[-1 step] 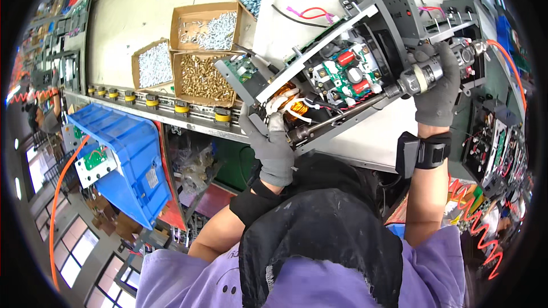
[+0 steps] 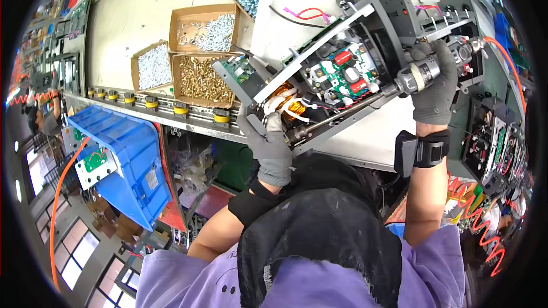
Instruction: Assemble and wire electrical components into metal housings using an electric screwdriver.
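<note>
Machine (image 2: 342,73) with its insides showing, on the white surface (image 2: 371,141), left hand (image 2: 272,151) pinching its left end, right hand (image 2: 436,91) wrapped round a metal tool (image 2: 419,76), pale label (image 2: 151,179) on a blue bin (image 2: 128,142), its marks too small to read, smile (image 2: 228,289) on a purple shirt (image 2: 171,271)

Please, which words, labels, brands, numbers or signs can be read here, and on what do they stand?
Blue crate: white label, too small to read.
Purple shirt: a few dark letters, only partly visible, so not quoted.
No other text is clearly legible.
</note>
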Available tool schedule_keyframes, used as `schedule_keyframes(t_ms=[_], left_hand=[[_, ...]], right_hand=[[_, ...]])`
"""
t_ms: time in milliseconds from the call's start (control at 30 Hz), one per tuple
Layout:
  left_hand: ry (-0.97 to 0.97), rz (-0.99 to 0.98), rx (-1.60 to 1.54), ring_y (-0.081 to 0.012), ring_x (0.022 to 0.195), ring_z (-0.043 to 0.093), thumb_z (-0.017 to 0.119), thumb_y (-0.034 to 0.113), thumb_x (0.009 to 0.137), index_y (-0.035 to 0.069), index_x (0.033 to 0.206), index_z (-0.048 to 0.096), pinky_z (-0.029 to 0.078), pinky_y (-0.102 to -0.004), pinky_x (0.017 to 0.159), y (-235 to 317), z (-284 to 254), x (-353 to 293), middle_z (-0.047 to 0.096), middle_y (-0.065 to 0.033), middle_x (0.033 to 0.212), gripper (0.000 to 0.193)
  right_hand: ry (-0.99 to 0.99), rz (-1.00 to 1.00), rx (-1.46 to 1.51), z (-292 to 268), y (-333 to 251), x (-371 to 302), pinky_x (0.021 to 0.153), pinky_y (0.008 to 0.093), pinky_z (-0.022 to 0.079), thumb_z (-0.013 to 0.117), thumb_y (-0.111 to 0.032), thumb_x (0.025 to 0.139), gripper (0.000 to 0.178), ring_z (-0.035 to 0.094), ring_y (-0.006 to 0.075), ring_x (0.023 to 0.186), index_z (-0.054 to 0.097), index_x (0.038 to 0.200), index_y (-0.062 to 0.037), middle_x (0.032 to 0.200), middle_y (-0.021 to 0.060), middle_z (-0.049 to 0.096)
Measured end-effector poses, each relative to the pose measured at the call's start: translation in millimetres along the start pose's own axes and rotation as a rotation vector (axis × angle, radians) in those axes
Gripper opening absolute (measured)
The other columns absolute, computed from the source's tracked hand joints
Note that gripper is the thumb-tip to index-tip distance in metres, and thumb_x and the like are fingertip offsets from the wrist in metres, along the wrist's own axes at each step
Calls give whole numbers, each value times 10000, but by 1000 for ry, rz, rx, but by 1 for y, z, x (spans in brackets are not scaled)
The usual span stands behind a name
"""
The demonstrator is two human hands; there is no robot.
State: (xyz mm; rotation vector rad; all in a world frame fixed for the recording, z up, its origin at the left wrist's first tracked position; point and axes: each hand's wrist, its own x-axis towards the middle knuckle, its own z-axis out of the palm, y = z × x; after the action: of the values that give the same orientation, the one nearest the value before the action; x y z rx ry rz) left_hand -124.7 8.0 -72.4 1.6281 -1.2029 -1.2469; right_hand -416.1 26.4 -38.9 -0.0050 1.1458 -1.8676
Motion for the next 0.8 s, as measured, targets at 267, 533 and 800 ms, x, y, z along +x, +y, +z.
schedule_keyframes(t_ms=[267, 533, 800], left_hand=[[-221, -259, -47, -224, 1193, 396, 601, 116, 879, 8, 1368, 304, 338, -342, 1008, 28, -17, 11, 409, -147, 1295, 583], [-478, 639, 472, -312, 1312, 349, 694, 151, 767, -6, 1314, 435, 274, -395, 1083, 132, 86, -18, 371, -182, 1380, 626], [-686, 998, 1302, -375, 1309, 343, 773, 388, 690, 42, 1388, 328, 247, -553, 1064, 157, 256, -2, 468, -213, 1293, 897]], right_hand=[[-60, -278, 6, 25, -48, -41, 751, 367, 566, 515, -277, 938, 335, 642, 206, 913, 554, 1172, -40, 1107, 131, 622], [-484, -574, -56, -58, -289, -56, 901, 450, 513, 504, -240, 938, 399, 624, 270, 946, 492, 1205, 57, 1095, 186, 609], [25, -592, -87, -128, -247, 30, 786, 362, 573, 577, -220, 905, 267, 637, 186, 792, 604, 1051, 2, 989, 148, 638]])
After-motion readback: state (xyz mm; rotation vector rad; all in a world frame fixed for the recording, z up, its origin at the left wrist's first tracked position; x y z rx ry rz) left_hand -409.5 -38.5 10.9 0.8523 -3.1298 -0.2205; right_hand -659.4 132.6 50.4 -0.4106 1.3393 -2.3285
